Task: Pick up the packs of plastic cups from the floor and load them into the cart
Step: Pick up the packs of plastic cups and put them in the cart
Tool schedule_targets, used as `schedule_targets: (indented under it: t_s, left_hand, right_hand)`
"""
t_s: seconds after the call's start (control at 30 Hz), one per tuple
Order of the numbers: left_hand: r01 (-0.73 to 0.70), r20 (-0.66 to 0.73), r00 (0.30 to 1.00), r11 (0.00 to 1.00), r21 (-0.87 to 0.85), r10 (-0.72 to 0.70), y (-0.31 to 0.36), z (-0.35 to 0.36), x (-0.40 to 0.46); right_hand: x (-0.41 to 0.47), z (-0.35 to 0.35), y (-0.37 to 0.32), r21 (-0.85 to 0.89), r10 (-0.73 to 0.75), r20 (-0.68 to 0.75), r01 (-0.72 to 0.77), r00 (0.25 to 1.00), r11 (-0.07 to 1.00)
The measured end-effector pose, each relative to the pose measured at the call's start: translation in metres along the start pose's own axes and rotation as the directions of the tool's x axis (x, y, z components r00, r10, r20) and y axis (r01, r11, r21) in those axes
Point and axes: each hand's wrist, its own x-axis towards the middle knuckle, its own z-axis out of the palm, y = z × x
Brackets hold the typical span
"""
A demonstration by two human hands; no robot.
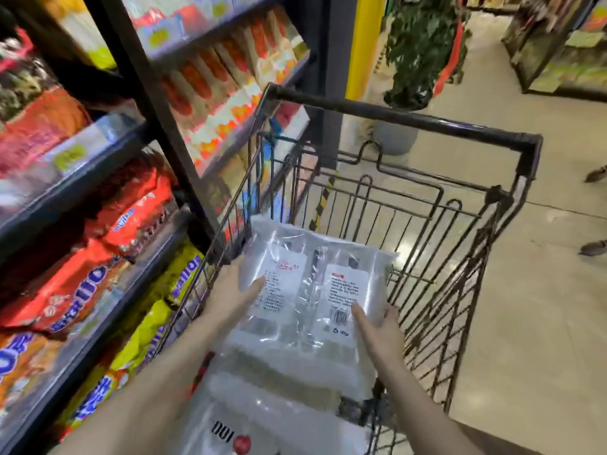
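Two clear packs of plastic cups (pixel 305 290) with white printed labels lie side by side over the near part of the wire cart (pixel 460 244). My left hand (pixel 230 290) grips the left pack's edge, thumb on top. My right hand (pixel 377 326) grips the right pack's edge, thumb on its label. Beneath them, more packs (pixel 279 408) are stacked in the cart's near end, one with a red apple print. The far half of the cart's basket holds nothing I can see.
Dark shelves (pixel 138 149) with red, orange and yellow snack bags run close along the cart's left side. A yellow pillar (pixel 361 44) and a potted plant (pixel 423 50) stand beyond the cart. Another person's shoes (pixel 594 211) show at the right edge on the tan floor.
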Motion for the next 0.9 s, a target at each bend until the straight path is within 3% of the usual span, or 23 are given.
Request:
schedule_targets:
  t_s: [0.1, 0.27, 0.47, 0.8, 0.9]
  left_hand:
    - [-0.047, 0.06, 0.997, 0.997, 0.069, 0.043, -0.008, 0.012, 0.012]
    - [0.025, 0.165, 0.985, 0.989, 0.143, -0.049, -0.045, 0.041, 0.015]
    - [0.07, 0.224, 0.969, 0.987, 0.143, -0.101, -0.081, 0.065, 0.028]
    - [0.082, 0.28, 0.948, 0.968, 0.236, -0.149, -0.075, 0.064, 0.035]
    - [0.008, 0.246, 0.968, 0.981, 0.195, -0.057, -0.052, 0.043, 0.032]
  right_hand:
    - [0.011, 0.019, 0.013, 0.009, 0.071, 0.02, -0.071, 0.997, 0.997]
    - [0.017, 0.045, 0.038, -0.023, 0.213, 0.066, -0.212, 0.975, 0.977]
    - [0.022, 0.064, 0.058, -0.015, 0.247, 0.076, -0.246, 0.966, 0.969]
    - [0.034, 0.067, 0.06, -0.086, 0.255, 0.077, -0.248, 0.964, 0.965]
    - [0.033, 0.05, 0.039, -0.222, 0.112, 0.066, -0.094, 0.992, 0.97]
